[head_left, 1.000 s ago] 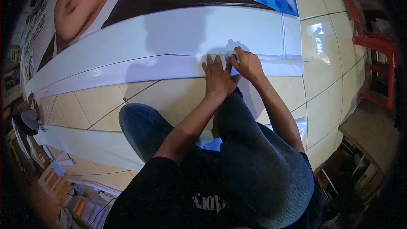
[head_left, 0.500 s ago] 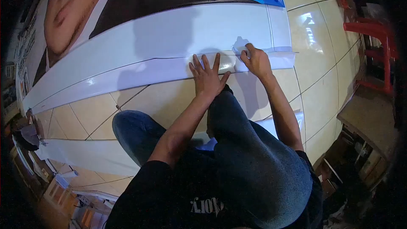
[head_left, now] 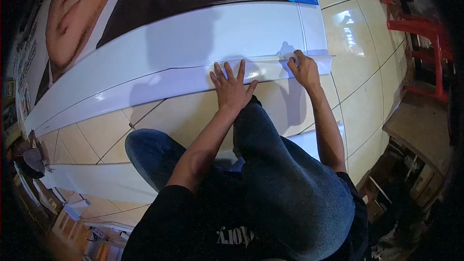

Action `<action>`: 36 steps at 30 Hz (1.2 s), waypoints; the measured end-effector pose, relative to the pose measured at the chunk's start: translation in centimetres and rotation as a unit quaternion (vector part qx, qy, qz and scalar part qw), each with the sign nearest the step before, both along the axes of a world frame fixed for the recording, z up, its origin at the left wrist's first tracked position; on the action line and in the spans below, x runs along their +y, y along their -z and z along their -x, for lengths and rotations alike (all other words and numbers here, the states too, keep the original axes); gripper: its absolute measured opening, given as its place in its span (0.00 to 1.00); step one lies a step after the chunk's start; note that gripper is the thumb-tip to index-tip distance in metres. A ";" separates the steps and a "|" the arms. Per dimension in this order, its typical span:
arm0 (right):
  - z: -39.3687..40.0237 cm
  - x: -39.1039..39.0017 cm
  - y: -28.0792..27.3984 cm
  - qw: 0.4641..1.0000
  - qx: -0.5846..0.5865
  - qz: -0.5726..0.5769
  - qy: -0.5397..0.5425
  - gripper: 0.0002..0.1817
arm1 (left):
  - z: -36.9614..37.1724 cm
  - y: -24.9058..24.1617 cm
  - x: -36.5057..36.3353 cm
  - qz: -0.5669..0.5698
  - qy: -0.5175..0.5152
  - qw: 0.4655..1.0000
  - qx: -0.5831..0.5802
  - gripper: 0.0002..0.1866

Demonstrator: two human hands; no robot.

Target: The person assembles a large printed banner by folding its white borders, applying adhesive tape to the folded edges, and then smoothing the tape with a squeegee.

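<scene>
A large printed banner (head_left: 183,34) lies on the floor, its white lower border folded over along the near edge. My left hand (head_left: 231,87) rests flat on the folded strip (head_left: 159,83), fingers spread and pointing away from me. Farther right, my right hand (head_left: 305,71) is closed, its fingers curled down at the fold near the banner's right corner. Something pale shows at those fingertips, too small to make out. The strip's upper edge lifts slightly to the right of that hand.
Tiled floor (head_left: 355,53) runs along the banner's right side. A red plastic chair (head_left: 437,58) stands at the far right, above a brown board (head_left: 418,130). My bent knees in jeans (head_left: 270,150) are close to the strip. Another white strip (head_left: 101,181) lies at the left.
My right hand has slid to the right along the fold, toward the banner's corner. My left hand stays spread on the strip. The view has shifted slightly.
</scene>
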State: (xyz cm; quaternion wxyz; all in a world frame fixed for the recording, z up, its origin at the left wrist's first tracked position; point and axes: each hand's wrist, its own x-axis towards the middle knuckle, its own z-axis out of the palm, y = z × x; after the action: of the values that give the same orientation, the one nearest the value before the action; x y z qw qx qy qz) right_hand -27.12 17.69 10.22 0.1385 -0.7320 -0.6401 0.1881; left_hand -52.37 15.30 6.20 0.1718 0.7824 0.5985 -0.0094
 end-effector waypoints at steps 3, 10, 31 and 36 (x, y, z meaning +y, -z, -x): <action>-1.1 -0.1 -0.4 1.000 -0.004 0.008 0.017 0.14 | 0.1 -0.1 0.0 0.003 0.002 1.000 0.003 0.42; -4.4 -1.2 -0.3 0.998 -0.027 0.004 0.049 0.14 | 0.0 0.7 -0.2 -0.021 0.003 1.000 0.005 0.42; -7.9 -1.2 0.5 0.994 -0.041 -0.006 0.098 0.17 | 0.1 0.1 0.0 -0.009 0.005 1.000 0.002 0.42; -8.7 -1.5 0.2 0.990 0.004 -0.052 0.128 0.15 | 0.2 0.2 0.0 -0.014 0.005 1.000 0.004 0.42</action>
State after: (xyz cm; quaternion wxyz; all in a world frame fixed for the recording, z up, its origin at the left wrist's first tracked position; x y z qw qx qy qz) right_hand -18.41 16.18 9.98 0.2023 -0.7985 -0.5499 0.1383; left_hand -52.55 15.33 5.98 0.1582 0.7879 0.5951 -0.0048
